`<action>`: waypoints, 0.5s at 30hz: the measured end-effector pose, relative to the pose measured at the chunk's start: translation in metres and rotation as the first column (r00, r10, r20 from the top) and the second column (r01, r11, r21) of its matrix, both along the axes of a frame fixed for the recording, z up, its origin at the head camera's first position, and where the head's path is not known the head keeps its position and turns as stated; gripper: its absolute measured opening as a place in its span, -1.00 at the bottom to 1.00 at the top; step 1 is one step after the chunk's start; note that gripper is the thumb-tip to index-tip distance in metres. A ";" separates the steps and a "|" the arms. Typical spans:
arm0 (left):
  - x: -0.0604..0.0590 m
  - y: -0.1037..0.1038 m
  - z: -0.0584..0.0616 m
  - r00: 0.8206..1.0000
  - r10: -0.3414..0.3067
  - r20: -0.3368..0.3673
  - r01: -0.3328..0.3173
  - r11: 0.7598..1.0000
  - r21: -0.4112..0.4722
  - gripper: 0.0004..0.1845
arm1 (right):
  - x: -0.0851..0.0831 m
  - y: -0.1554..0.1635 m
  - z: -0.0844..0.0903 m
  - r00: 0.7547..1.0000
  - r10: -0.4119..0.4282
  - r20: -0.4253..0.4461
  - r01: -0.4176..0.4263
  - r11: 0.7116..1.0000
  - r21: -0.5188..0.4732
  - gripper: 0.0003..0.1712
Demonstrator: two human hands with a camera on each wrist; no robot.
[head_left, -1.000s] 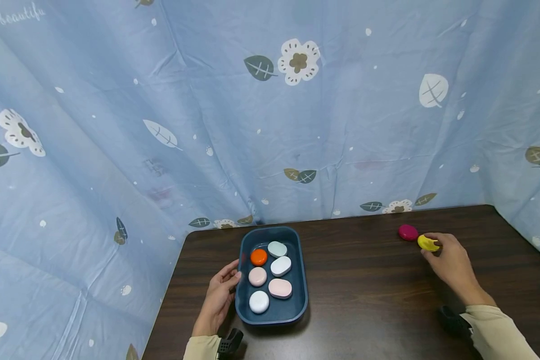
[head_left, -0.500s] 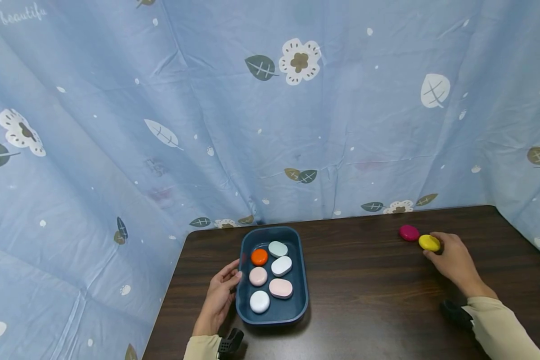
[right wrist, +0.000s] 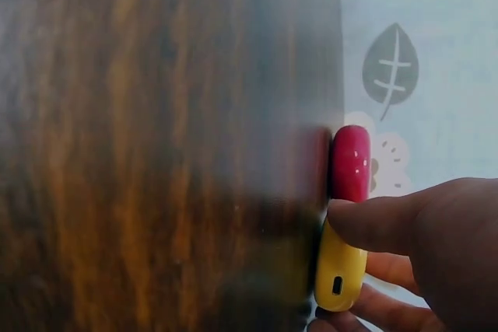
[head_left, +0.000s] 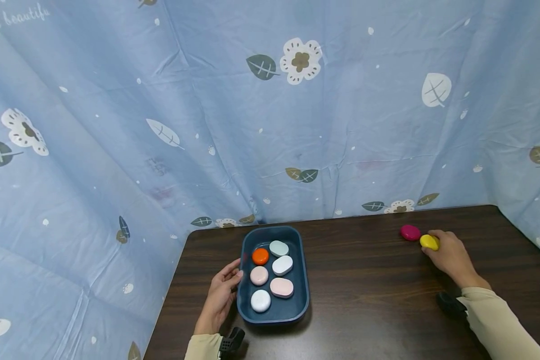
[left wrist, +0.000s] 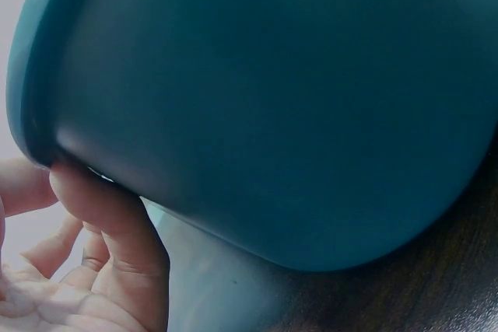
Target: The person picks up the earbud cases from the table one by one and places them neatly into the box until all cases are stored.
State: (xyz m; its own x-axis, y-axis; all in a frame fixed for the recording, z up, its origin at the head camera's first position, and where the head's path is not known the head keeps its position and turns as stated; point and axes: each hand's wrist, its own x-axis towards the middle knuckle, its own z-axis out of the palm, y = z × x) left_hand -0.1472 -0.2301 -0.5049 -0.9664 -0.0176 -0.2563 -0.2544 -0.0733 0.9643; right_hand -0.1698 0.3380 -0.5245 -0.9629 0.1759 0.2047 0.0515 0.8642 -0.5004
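Fingers [right wrist: 373, 219] of our right hand [head_left: 450, 255] pinch a yellow case [head_left: 429, 242] near the desk's [head_left: 369, 280] far right edge, thumb below and forefinger on top, as the wrist view shows. It lies on the wood just beside a magenta case [head_left: 409, 232], the two nearly touching. Our left hand [head_left: 220, 297] rests against the near left wall of a dark blue tray [head_left: 297, 310], its relaxed fingers [left wrist: 109, 223] touching the rim, seemingly to steady it. Inside the tray lie six more cases: an orange one [head_left: 260, 256], a pale green one [head_left: 278, 248], and others in white and pink. A flowered blue curtain [head_left: 270, 110] hangs behind.
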 end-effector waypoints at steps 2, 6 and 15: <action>0.000 0.000 0.000 1.000 -0.003 -0.002 0.003 1.000 0.002 -0.48 | 0.001 0.000 0.002 1.000 -0.007 0.012 0.007 1.000 -0.006 -0.40; 0.000 0.001 -0.001 1.000 -0.009 -0.006 0.009 1.000 0.000 -0.49 | 0.007 0.000 0.005 0.999 -0.033 0.040 0.034 0.999 -0.025 -0.40; -0.001 -0.001 -0.001 1.000 0.002 -0.003 -0.002 1.000 0.021 -0.49 | 0.026 -0.015 0.023 1.000 -0.013 -0.008 0.013 1.000 -0.012 -0.41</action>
